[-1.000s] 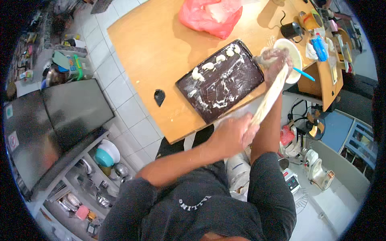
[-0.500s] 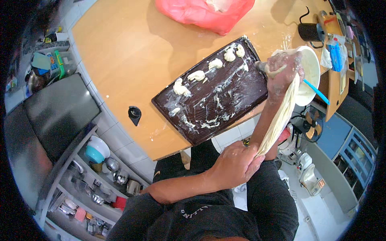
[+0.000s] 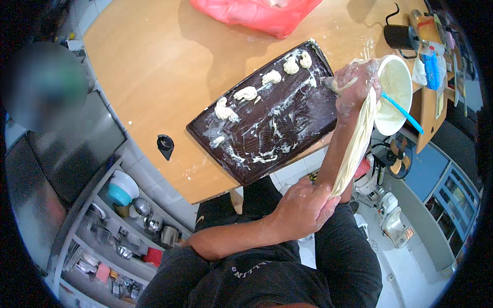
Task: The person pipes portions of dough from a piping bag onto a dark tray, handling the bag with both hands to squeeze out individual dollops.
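A long, twisted, cream-coloured piping bag (image 3: 356, 146) stretches between my hands. My left hand (image 3: 304, 209) is closed round its gathered tail, close to my right forearm. At the other end, my right hand (image 3: 357, 84), smeared with pale batter, is wrapped round the filled part. A grey nozzle (image 3: 327, 82) pokes out from it over the right edge of a dark baking tray (image 3: 246, 138). Several pale dollops (image 3: 246, 93) sit in a row along the tray's far side, with smears across the rest. Right beside that hand, a white bowl (image 3: 403, 87) holds a blue-handled spatula (image 3: 405, 114).
A red plastic bag (image 3: 262, 15) lies at the table's far edge. On the left stands a small black cup-like thing (image 3: 165, 146). A black gooseneck kettle (image 3: 399, 38) is at the far right. Shelves with bowls (image 3: 123, 187) are below left, a fan (image 3: 398, 156) to the right.
The tray and table have shifted slightly left in the picture, while the bowl has shifted slightly right. Both hands keep their hold on the piping bag, nearly in place.
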Demonstrator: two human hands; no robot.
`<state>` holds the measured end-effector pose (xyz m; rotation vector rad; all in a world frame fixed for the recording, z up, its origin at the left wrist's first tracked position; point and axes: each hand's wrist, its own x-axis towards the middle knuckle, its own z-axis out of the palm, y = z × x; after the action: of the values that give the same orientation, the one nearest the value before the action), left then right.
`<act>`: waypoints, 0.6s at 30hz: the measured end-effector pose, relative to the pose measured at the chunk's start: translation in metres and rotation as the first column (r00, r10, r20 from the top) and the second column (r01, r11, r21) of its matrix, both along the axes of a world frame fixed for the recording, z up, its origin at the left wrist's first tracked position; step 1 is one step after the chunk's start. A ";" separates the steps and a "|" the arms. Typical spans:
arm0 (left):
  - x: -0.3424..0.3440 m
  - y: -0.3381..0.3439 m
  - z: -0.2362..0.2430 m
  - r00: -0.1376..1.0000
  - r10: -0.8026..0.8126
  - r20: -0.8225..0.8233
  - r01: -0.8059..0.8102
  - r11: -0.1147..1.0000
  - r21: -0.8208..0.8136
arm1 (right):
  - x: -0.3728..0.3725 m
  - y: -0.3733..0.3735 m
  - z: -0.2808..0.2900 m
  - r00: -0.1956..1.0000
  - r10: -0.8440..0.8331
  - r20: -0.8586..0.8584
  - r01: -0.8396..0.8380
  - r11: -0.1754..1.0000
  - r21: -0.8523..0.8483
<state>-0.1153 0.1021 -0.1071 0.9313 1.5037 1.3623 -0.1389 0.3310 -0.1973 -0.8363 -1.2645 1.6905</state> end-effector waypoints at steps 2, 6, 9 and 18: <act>0.005 -0.001 -0.004 0.998 0.016 0.069 -0.018 1.000 0.017 | -0.011 -0.012 0.012 0.994 -0.056 0.090 0.052 0.998 0.046; -0.002 0.001 0.000 0.999 0.004 0.048 -0.005 1.000 0.004 | -0.015 -0.017 0.021 0.969 -0.125 0.214 0.115 0.991 0.062; -0.004 0.004 0.001 0.999 0.011 0.050 -0.011 1.000 0.007 | -0.010 -0.012 0.016 0.927 -0.181 0.329 0.130 0.977 0.172; -0.006 0.008 -0.002 0.998 -0.050 0.027 0.052 0.996 -0.068 | -0.009 0.000 -0.002 0.923 -0.168 0.347 0.083 0.966 0.246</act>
<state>-0.1214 0.1105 -0.1091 0.9002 1.4881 1.2740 -0.1483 0.3308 -0.1992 -1.1012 -1.5838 1.2922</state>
